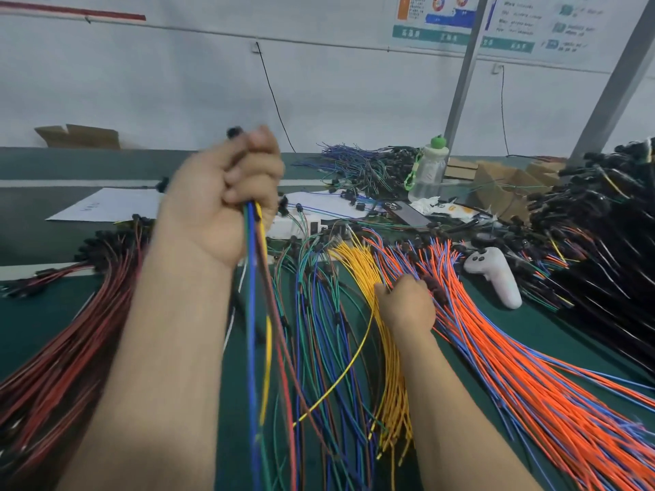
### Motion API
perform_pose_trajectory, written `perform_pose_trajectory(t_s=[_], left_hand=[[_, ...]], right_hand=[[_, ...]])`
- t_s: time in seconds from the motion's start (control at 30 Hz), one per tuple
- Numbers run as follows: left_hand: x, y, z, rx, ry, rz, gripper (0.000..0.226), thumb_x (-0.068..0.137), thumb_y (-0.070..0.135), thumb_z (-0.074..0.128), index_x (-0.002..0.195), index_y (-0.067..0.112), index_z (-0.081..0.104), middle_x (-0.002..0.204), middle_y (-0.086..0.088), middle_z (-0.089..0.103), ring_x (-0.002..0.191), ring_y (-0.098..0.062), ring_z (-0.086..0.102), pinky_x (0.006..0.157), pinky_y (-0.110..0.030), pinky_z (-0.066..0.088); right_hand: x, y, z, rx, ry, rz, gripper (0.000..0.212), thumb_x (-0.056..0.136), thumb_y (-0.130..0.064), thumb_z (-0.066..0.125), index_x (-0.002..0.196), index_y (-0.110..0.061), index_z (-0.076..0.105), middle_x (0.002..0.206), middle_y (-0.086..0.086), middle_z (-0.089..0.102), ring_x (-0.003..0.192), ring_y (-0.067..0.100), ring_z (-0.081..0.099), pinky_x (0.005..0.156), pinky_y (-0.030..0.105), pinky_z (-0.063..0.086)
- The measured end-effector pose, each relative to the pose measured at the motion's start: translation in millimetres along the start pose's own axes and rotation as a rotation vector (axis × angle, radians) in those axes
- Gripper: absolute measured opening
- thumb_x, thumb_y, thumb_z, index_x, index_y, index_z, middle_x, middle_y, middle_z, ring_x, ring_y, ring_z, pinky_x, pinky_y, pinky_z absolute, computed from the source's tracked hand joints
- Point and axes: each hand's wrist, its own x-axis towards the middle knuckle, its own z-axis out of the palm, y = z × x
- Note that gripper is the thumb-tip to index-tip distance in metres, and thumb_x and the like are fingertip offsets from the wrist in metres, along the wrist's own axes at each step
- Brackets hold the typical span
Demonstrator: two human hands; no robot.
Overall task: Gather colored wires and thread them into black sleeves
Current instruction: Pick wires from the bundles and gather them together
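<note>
Centre frame, the left hand fists a mixed wire bundle; lower right of centre, the right hand pinches into the yellow wires (best to draw out one only).

Bare L hand & R hand, forearms uncovered to btm edge of view; L blurred, R sharper.

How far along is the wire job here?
Done: a heap of black-sleeved wires lies far right. In hand: the left hand grips a bundle of blue, green and yellow wires; the right hand pinches a yellow wire. Left: the red pile and orange pile lie loose, and this bundle hangs unsleeved.
</note>
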Motion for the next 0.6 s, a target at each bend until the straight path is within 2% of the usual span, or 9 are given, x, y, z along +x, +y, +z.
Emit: perform_pose_trajectory(t_s=[0.07,0.13,0.3,0.47,0.5,0.6], left_hand=[[3,-21,3,-0.059,0.054,-0.091,0.02,0.09,0.005,0.039,0.075,0.001,0.053,0.06,-0.001,0.051,0.032,-0.004,0.036,0.028,-0.017,0.033],[9,-39,-6,0.023,0.154,-0.141,0.028,0.098,0.012,0.031,0.077,0.006,0.049,0.058,0.003,0.049,0.03,-0.004,0.033,0.031,-0.016,0.035],[14,-61,-26,-0.016,0.273,-0.232,0.027,0.1,0.014,0.031,0.079,0.007,0.045,0.055,0.002,0.05,0.029,-0.004,0.032,0.027,-0.015,0.031],[18,-72,-43,0.026,0.382,-0.225,0.026,0.101,0.016,0.034,0.08,0.007,0.047,0.056,0.0,0.053,0.031,-0.002,0.034,0.026,-0.011,0.026],[18,-74,-45,0.063,0.425,-0.211,0.026,0.101,0.017,0.036,0.082,0.006,0.049,0.056,-0.001,0.056,0.033,-0.002,0.037,0.028,-0.01,0.028],[19,-82,-48,0.162,0.527,-0.151,0.023,0.101,0.014,0.038,0.086,0.004,0.052,0.064,-0.007,0.065,0.042,-0.008,0.053,0.04,-0.017,0.048]], right_hand=[[2,-2,3,-0.011,-0.005,0.012,0.042,0.093,-0.038,0.056,0.114,-0.002,0.058,0.121,0.02,0.058,0.11,0.036,0.057,0.084,0.038,0.047],[3,-5,5,-0.015,-0.022,0.026,0.032,0.094,-0.028,0.055,0.11,-0.002,0.062,0.116,0.02,0.063,0.109,0.035,0.059,0.085,0.037,0.048],[7,-8,3,0.041,-0.054,0.08,0.021,0.088,-0.011,0.053,0.103,0.001,0.063,0.109,0.021,0.066,0.103,0.037,0.062,0.084,0.039,0.05],[11,-7,-6,0.242,0.069,0.092,0.026,0.097,-0.013,0.045,0.115,0.003,0.053,0.12,0.024,0.059,0.111,0.038,0.057,0.087,0.038,0.046],[12,-8,-10,0.282,0.114,0.071,0.026,0.097,-0.013,0.043,0.115,0.003,0.052,0.12,0.024,0.059,0.111,0.037,0.056,0.086,0.038,0.045],[13,-13,-20,0.362,0.197,0.016,0.024,0.099,-0.015,0.042,0.113,0.001,0.053,0.116,0.023,0.061,0.108,0.036,0.056,0.078,0.035,0.04]])
